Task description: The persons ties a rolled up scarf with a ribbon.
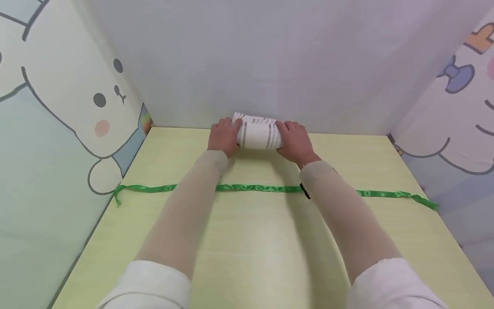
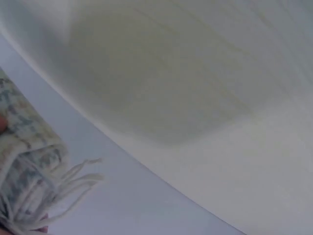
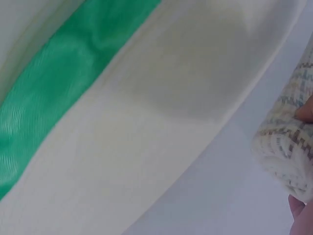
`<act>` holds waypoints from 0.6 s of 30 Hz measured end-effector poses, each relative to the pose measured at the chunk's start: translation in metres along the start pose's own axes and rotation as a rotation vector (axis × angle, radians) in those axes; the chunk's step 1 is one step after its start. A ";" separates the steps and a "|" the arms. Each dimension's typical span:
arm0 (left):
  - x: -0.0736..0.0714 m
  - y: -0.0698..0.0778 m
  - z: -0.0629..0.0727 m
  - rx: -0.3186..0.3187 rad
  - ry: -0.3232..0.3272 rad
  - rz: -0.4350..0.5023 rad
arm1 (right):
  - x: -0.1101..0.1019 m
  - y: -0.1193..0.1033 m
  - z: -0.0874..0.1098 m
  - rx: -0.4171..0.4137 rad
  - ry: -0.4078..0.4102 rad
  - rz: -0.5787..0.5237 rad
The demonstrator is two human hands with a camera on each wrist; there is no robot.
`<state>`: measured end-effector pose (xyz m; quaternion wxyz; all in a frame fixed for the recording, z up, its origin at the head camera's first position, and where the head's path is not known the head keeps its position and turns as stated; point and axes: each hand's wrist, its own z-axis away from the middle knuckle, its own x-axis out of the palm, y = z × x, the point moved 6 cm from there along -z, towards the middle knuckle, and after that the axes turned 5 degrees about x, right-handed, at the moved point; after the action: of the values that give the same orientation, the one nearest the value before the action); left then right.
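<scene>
Cloth roll (image 1: 257,136), white with brownish stripes, shows in the head view near the far edge of the pale yellow surface (image 1: 247,244), before the back wall (image 1: 254,64). The left grip (image 1: 225,136) clasps one end, the right grip (image 1: 295,141) the other; the shadow (image 1: 262,154) beneath suggests it is lifted. A flap (image 1: 254,118) stands up behind, so easing either hold could let the layers unwind. Green ribbon (image 1: 254,188) crosses the surface below the forearms (image 1: 183,214); a lowered arm could drag it askew.

In the left wrist view, loose fringe (image 2: 58,190) spills from the roll's end and could snag or get trapped underneath.

In the right wrist view, fingers (image 3: 305,112) press the other end, whose layers look soft; uneven squeezing could skew the roll.
</scene>
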<state>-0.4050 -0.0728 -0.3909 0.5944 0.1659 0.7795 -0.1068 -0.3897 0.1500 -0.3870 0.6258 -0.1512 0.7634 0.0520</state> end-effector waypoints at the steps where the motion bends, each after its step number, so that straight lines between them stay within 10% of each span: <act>1: -0.004 0.000 0.001 0.004 0.008 0.013 | -0.004 0.000 0.002 -0.009 0.009 -0.003; 18: -0.014 0.025 0.011 0.271 0.095 -0.004 | -0.042 0.008 0.030 -0.078 0.077 0.005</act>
<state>-0.3821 -0.0558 -0.3801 0.5288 0.2482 0.7856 -0.2042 -0.3568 0.1724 -0.3536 0.5892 -0.1758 0.7848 0.0774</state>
